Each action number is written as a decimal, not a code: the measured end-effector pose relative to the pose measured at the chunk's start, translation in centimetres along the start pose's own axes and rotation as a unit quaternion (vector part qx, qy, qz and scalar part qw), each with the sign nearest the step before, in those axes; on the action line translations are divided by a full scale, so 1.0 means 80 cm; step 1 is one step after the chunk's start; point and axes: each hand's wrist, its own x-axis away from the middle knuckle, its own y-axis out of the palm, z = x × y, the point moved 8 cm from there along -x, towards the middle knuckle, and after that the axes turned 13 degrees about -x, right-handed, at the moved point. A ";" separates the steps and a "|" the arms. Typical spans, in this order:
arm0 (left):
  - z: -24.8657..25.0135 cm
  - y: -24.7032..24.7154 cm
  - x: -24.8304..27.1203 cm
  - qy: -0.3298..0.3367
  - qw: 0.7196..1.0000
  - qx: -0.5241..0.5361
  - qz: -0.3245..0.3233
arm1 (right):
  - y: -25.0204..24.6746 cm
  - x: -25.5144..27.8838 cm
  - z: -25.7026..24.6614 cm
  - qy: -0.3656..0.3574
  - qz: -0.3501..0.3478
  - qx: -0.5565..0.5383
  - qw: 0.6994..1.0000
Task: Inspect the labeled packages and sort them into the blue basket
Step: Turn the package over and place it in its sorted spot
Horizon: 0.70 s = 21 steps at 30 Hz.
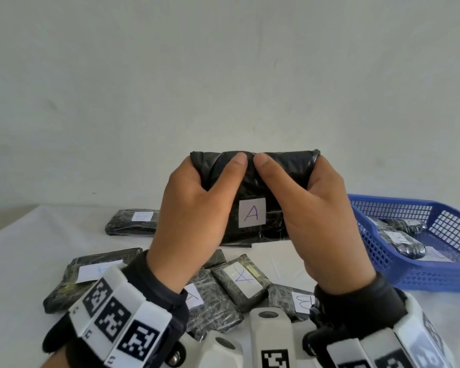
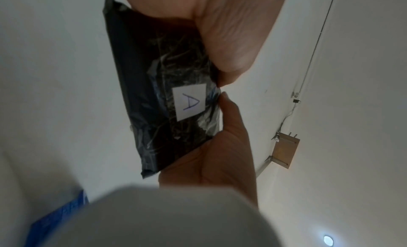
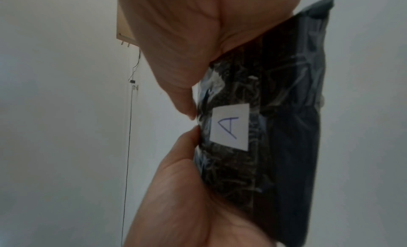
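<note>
I hold a black plastic-wrapped package (image 1: 274, 168) upright above the table, its white label "A" (image 1: 252, 212) facing me. My left hand (image 1: 194, 205) grips its left end and my right hand (image 1: 316, 208) grips its right end; both thumbs press the front near the top edge, tips almost touching. The other fingers are hidden behind the package. In the left wrist view the package (image 2: 152, 87) and its label (image 2: 190, 102) show beside my left thumb (image 2: 222, 146). The right wrist view shows the same label (image 3: 230, 128) next to my right hand (image 3: 187, 184).
The blue basket (image 1: 409, 274) stands at the right with a few labeled packages (image 1: 400, 239) inside. Several more black packages lie on the white table below my hands: one at the back left (image 1: 133, 221), one at the left (image 1: 91, 274), others near the front (image 1: 239, 281).
</note>
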 end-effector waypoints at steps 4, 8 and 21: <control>-0.004 -0.001 -0.004 -0.014 1.000 -0.005 -0.017 | -0.004 0.001 -0.006 -0.007 0.015 0.028 0.999; -0.001 0.000 -0.005 -0.019 0.999 0.014 -0.034 | -0.008 0.001 -0.018 -0.028 0.030 0.059 0.997; -0.021 -0.006 -0.007 -0.101 0.993 0.057 -0.027 | -0.014 0.003 -0.018 0.036 0.039 0.020 0.998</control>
